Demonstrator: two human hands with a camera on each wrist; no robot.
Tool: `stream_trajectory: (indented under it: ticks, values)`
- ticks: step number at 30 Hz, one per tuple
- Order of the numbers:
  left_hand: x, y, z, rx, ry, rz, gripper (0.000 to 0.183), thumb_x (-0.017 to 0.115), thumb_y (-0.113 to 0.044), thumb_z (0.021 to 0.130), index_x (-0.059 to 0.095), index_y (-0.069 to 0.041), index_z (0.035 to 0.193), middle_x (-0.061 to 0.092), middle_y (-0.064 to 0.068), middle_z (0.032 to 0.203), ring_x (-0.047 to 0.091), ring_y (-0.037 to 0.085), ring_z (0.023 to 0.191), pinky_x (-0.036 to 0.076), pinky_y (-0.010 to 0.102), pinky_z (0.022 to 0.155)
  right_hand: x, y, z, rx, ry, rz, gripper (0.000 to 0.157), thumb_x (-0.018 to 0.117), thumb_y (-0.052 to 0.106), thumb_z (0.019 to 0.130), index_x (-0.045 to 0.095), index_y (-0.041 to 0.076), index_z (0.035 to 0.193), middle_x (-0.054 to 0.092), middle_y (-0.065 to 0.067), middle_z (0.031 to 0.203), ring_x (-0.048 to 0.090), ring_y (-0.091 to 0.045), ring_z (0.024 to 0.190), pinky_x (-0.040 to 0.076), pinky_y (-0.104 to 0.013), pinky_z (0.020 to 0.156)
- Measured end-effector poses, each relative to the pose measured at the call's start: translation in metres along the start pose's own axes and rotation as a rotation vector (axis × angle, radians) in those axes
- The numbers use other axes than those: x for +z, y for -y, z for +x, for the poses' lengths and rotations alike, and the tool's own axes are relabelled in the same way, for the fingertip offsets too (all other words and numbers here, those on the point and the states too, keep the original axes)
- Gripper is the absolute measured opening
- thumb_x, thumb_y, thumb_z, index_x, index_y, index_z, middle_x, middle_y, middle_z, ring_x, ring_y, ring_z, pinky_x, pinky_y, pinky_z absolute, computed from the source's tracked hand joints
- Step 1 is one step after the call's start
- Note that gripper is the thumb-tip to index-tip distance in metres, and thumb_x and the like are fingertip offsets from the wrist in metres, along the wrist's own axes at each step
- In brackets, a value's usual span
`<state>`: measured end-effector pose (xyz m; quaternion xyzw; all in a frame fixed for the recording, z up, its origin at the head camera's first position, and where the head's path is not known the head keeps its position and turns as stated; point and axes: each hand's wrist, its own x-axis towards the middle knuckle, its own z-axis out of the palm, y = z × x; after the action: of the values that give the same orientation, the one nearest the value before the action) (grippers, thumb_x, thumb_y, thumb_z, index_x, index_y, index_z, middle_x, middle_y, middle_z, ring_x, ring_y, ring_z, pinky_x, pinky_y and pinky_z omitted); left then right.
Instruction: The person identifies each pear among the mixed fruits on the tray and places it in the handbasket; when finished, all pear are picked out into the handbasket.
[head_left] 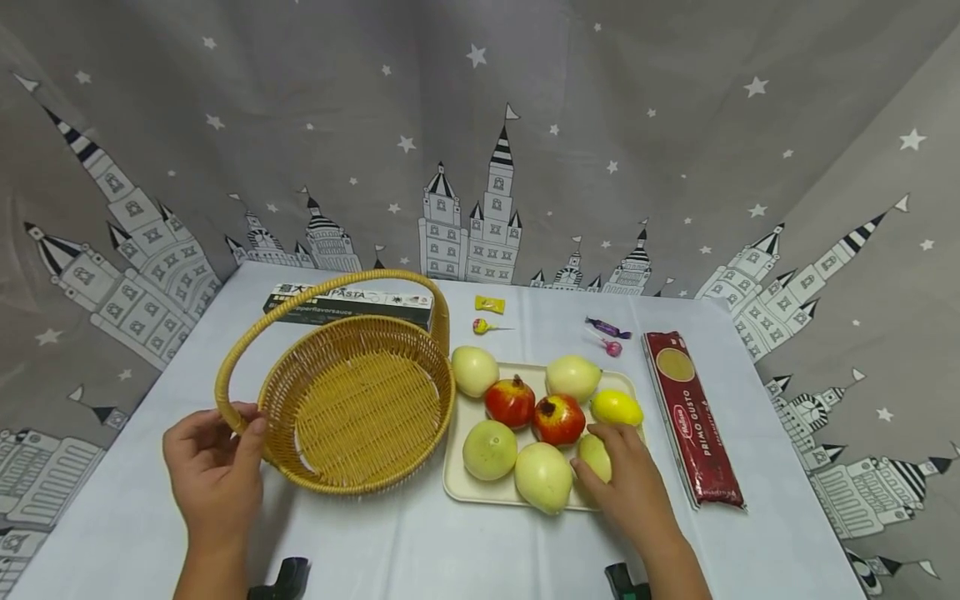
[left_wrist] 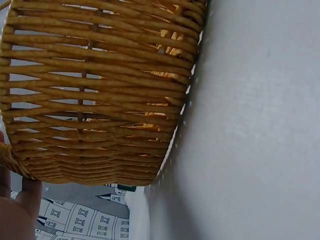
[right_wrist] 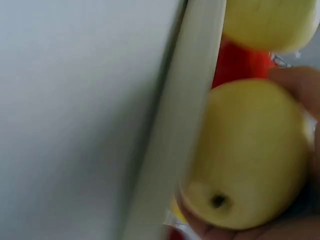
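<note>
The basket handle [head_left: 378, 274] is grasped by the left hand's [head_left: 217, 467] fingers, the green fruit [head_left: 594, 458] at the tray's [head_left: 480, 493] near right corner by the right hand's [head_left: 632, 483]; its pale neighbour [head_left: 543, 477] could be toppled off by sideways pulling.

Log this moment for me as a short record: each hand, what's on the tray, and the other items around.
Left hand: grips the handle of the wicker basket
Right hand: holds a pale green fruit at the tray's near right corner
Held fruit lifted: cannot tell
Also on tray: two red pomegranates, lemon, four other pale fruits
Behind basket: pasta box
Behind tray: yellow sweet, yellow lollipop, purple sweet, purple lollipop
Right of tray: red packet
</note>
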<state>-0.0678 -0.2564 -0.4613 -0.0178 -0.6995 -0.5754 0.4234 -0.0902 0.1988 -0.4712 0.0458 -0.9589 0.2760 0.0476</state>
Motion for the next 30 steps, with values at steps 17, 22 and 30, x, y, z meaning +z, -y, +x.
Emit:
stream_trajectory:
  ticks: [17, 22, 30]
  values:
    - [-0.001, 0.003, 0.004, 0.006, 0.014, -0.252, 0.053, 0.059, 0.023, 0.081, 0.031, 0.014, 0.125, 0.058, 0.016, 0.102, 0.059, 0.023, 0.096, 0.051, 0.020, 0.086, -0.013, 0.192, 0.083, -0.498, 0.156, 0.348, 0.049, 0.070, 0.044, 0.084, 0.058, 0.026, 0.128, 0.049, 0.008, 0.126, 0.054, -0.010, 0.099, 0.054, -0.027, 0.073]
    - [-0.001, 0.004, 0.004, 0.009, 0.001, -0.380, 0.053, 0.058, 0.024, 0.080, 0.030, 0.015, 0.124, 0.058, 0.019, 0.101, 0.058, 0.025, 0.095, 0.051, 0.023, 0.087, 0.056, 0.245, 0.086, -0.462, 0.334, 0.405, 0.054, 0.071, 0.051, 0.082, 0.058, 0.025, 0.129, 0.051, 0.009, 0.119, 0.053, -0.005, 0.090, 0.050, -0.018, 0.068]
    - [0.001, 0.004, 0.002, 0.015, 0.010, -0.378, 0.053, 0.059, 0.023, 0.080, 0.030, 0.015, 0.123, 0.059, 0.018, 0.100, 0.059, 0.025, 0.094, 0.051, 0.021, 0.086, 0.132, 0.258, 0.072, -0.373, 0.434, 0.357, 0.055, 0.078, 0.049, 0.076, 0.063, 0.023, 0.121, 0.053, 0.011, 0.110, 0.050, 0.001, 0.086, 0.043, -0.011, 0.069]
